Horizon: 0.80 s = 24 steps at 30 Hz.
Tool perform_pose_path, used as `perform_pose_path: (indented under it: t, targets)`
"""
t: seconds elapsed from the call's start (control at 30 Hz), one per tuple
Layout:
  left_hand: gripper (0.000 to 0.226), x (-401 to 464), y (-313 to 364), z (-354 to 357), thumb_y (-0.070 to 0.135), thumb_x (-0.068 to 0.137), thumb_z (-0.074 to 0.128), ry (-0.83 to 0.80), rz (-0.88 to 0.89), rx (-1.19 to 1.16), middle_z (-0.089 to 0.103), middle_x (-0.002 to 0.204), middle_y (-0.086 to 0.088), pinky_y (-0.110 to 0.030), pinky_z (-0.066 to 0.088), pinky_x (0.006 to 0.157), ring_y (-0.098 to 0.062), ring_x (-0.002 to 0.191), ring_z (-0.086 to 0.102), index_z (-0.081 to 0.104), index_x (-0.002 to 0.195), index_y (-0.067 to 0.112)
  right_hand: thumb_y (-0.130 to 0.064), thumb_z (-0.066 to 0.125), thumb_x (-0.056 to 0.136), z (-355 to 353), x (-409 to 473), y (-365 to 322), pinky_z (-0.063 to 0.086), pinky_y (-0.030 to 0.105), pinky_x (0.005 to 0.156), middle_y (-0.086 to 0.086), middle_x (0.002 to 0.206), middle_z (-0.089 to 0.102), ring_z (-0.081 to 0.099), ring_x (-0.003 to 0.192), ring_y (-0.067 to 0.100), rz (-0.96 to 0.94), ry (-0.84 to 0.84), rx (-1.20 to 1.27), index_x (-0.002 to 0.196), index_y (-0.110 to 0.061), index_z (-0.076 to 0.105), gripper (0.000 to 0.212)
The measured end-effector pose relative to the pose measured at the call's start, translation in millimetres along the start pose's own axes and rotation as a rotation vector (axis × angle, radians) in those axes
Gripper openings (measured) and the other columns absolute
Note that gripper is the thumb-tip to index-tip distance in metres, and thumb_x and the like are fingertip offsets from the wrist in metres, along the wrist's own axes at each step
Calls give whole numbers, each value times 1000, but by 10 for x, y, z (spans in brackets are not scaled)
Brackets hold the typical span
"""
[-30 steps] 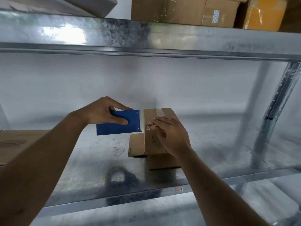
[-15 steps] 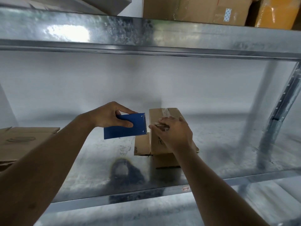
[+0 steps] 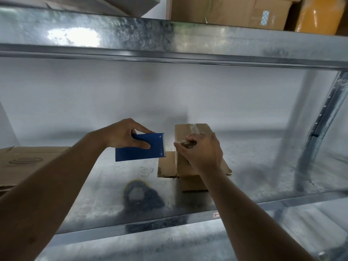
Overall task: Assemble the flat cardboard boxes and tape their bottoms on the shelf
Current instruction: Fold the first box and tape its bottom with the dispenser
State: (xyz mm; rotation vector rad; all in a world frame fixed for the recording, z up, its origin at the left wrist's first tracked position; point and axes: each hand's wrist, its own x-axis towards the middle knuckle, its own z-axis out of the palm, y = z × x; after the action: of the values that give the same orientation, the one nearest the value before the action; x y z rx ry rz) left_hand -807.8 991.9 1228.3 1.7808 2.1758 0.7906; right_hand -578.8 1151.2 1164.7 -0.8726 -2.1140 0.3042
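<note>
My left hand [image 3: 123, 133] has its grip clenched round the blue tape dispenser [image 3: 140, 147] — thumb on its near face, fingers over the top edge — held above the shelf [image 3: 94, 185], just at nine o'clock of the cardboard box [image 3: 190, 147]. My right hand [image 3: 202, 150] curls over that box's taped upper face, pinching what looks like the clear tape [image 3: 194, 128]. The box stands mid-shelf, bottom up — flaps splayed on the metal.

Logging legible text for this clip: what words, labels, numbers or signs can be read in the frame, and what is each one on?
None can be read.
Small box under the right hand: dark printed marks on its side and left flap, too blurred.
Shelf front edge: small red-marked sticker, too small.
Upper-shelf box: patterned blue-and-white sticker, no letters discernible.
Flat cardboard at left: an oval imprint, illegible.
</note>
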Motion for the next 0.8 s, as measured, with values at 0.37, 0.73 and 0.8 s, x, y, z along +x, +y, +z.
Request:
perform_pose_path:
  t: [0.37,0.73,0.8]
  targets:
    - [49,216,152,147,55,84,79,167,20,251,70,129,16,-29,53,89,-4,98,63,68,130,43,-75,53,91,185,15,-103,27,50,123,1,121,68,59,121,23,-71,38,-156,127,-21,64,66]
    - [44,293,583,271,54,88,72,235,10,588,72,123,10,-31,45,78,-18,100,65,72,128,36,-42,60,91,507,38,-148,44,55,110,11,112,70,66,104,35,-99,115,-241,116,-13,65,39]
    - [44,284,644,275,55,87,71,244,0,650,74,119,8,-32,48,77,-18,95,64,73,127,35,-41,62,89,520,30,-133,50,54,101,11,106,69,65,97,35,-113,145,-241,110,-13,65,35]
